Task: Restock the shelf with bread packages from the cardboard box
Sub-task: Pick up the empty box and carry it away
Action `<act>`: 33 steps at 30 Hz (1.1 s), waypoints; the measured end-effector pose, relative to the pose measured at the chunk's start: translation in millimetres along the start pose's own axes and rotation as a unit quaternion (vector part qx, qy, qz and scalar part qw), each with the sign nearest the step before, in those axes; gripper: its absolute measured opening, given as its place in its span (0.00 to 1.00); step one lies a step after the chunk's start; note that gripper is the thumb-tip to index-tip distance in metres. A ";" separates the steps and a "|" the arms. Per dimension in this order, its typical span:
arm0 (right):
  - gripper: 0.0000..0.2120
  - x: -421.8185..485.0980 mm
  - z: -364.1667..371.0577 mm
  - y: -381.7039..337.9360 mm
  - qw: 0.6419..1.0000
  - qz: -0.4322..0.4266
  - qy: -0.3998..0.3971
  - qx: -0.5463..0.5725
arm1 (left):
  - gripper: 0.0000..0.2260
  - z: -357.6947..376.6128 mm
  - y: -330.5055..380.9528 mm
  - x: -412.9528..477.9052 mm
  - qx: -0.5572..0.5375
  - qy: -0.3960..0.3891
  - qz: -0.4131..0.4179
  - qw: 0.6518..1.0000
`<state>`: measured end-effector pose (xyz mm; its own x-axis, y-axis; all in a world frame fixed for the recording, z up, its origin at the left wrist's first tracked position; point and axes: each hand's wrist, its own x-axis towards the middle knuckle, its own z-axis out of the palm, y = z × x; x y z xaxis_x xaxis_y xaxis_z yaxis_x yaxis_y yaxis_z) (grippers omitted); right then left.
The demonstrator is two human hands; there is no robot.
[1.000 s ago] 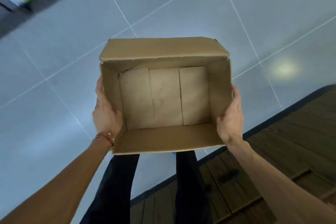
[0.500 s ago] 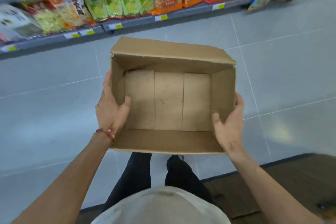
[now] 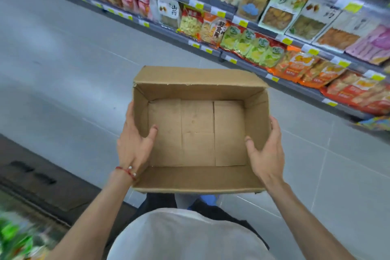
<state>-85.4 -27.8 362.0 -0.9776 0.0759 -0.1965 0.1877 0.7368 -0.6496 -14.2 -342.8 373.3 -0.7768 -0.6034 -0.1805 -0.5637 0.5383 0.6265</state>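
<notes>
White shirt (image 3: 185, 236) nearest, then left hand (image 3: 135, 145) and right hand (image 3: 266, 154) each gripping a side wall of the open cardboard box (image 3: 198, 178), thumbs inside, over grey tile floor (image 3: 73, 69), dark wood plinth (image 3: 42, 175) left, shelf (image 3: 299, 89) of snack packets (image 3: 253, 48) beyond, well apart from the box.

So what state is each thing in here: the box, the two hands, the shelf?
cardboard box: top open, empty, held up by both hands.
left hand: grips the box's left wall, thumb inside.
right hand: grips the right wall, thumb inside.
shelf: stocked with packets.
</notes>
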 end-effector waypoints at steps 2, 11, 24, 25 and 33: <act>0.41 9.3 22.1 -35.2 0.999 -0.028 -0.028 -0.012 | 0.40 -23.8 -23.1 9.1 -0.018 0.020 -0.030 0.999; 0.41 46.3 136.1 -207.8 0.982 -0.136 -0.121 -0.045 | 0.39 -137.7 -119.1 84.7 -0.066 0.091 -0.132 0.985; 0.41 97.5 312.7 -417.1 0.944 -0.248 -0.213 -0.048 | 0.37 -259.3 -227.7 216.1 -0.073 0.199 -0.214 0.954; 0.42 105.1 329.3 -433.9 0.942 -0.249 -0.221 -0.053 | 0.36 -267.4 -236.7 231.1 -0.073 0.202 -0.221 0.951; 0.43 166.1 466.8 -602.1 0.905 -0.304 -0.287 -0.075 | 0.37 -353.1 -294.3 367.1 -0.077 0.256 -0.284 0.921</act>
<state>-316.3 -772.4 377.6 -0.6762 -0.7051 -0.2135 -0.4266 0.6111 -0.6668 -34.4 -930.5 390.4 -0.1127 -0.9813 -0.1561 -0.7614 -0.0156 0.6481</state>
